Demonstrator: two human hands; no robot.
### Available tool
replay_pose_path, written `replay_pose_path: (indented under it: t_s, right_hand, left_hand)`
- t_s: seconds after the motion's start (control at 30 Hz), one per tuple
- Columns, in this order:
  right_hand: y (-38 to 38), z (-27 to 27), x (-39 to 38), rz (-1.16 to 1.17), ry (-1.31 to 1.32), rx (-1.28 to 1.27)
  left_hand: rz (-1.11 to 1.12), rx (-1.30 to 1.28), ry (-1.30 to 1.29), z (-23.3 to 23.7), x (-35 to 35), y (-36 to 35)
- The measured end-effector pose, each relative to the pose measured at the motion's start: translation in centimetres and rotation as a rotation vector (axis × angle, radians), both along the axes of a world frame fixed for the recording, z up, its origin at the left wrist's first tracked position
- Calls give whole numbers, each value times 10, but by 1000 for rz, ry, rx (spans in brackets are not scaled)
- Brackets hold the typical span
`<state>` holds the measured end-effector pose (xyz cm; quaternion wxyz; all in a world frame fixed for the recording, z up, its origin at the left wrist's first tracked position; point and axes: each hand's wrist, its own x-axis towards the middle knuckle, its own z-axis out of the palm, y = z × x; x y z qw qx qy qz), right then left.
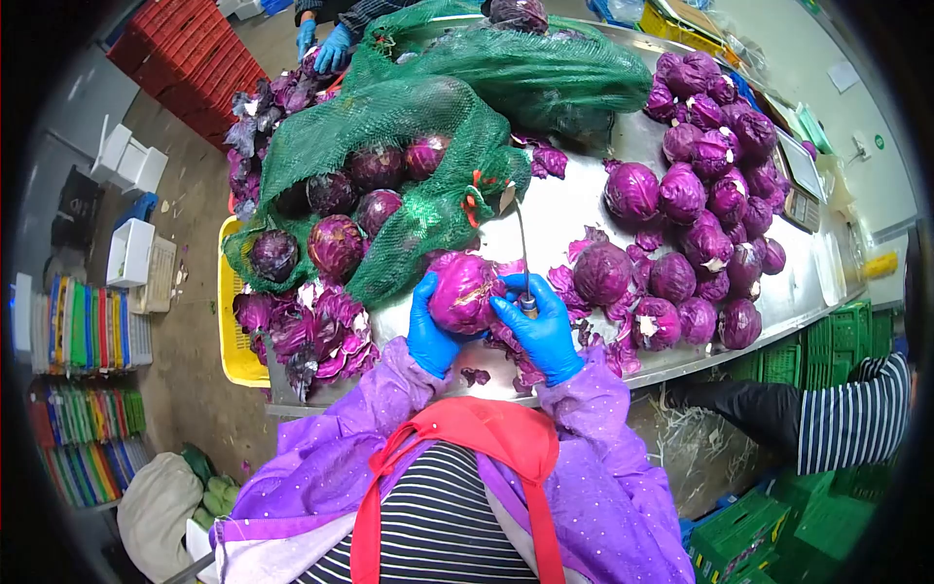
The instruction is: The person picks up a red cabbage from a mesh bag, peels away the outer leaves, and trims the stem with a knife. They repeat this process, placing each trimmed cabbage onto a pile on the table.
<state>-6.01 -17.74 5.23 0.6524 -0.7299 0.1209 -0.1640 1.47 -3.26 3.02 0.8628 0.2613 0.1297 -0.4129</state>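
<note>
A red cabbage with a pale, scarred patch is held over the near edge of the table. My left hand, in a blue glove, is closed around its left side. In my gloved right hand is a knife, its thin blade pointing away from me. The fingertips of that hand also touch the cabbage's right side. Loose purple leaves lie to the left. Just beyond the cabbage, a green mesh bag holds several more heads.
Several red cabbages are piled on the steel table at right. A second green mesh bag lies at the back. A yellow crate stands at left. Another person's gloved hands work at the far left corner.
</note>
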Motion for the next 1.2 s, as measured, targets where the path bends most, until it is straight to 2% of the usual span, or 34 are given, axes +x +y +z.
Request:
replay_pose_path:
  t_s: [0.1, 0.2, 0.43, 0.47, 0.57, 0.6, 0.7, 0.73, 0.8, 0.83, 0.87, 0.9, 0.97, 1.0, 1.07, 1.1, 1.13, 1.17, 1.2]
  right_hand:
    - [9, -3, 3, 49, 99, 412]
    - [19, 5, 8, 69, 79, 484]
    - [35, 5, 0, 126, 147, 392]
    - [37, -1, 0, 128, 113, 295]
    - [62, -4, -2, 235, -141, -91]
    - [76, -14, -4, 268, -75, 47]
    - [84, -13, -1, 200, 4, 190]
    - [82, -9, 4, 172, 49, 297]
    - [71, 11, 14, 196, 259, 337]
    - [68, 14, 20, 214, 320, 306]
    - [69, 14, 25, 256, 220, 332]
    - [70, 9, 30, 271, 177, 178]
    - [75, 4, 40, 348, 89, 30]
    - [79, 5, 46, 386, 32, -60]
    - [89, 17, 63, 475, -121, -317]
    - [92, 17, 69, 509, -118, -302]
    - [96, 15, 77, 547, -119, -287]
    - [103, 14, 85, 597, -128, -270]
    - [106, 13, 90, 611, -47, -246]
  left_hand:
    - [39, -49, -35, 3, -2, 5]
    - [37, -206, 46, -5, -4, 13]
    - [95, -135, -21, -2, -9, 33]
    - [147, -128, -5, -5, -9, 32]
    - [297, 48, -243, -7, -2, 37]
    - [305, -117, 47, -38, 12, 47]
    - [234, -218, -85, -24, 23, 70]
    - [281, -263, -18, -25, 23, 79]
    - [213, -312, -50, -32, 26, 99]
    - [161, -454, -25, -33, 28, 107]
    - [99, -588, 3, -35, 30, 116]
    - [147, -504, 9, -31, 30, 121]
    - [237, -333, 37, -24, 27, 127]
    - [330, -142, 93, -1, 23, 121]
    - [251, -298, 42, -11, 16, 136]
    - [211, -376, 13, -14, 13, 142]
    - [226, -347, 113, -14, 12, 145]
    - [121, -332, 53, -39, 14, 155]
    - [175, -330, 63, -34, 11, 158]
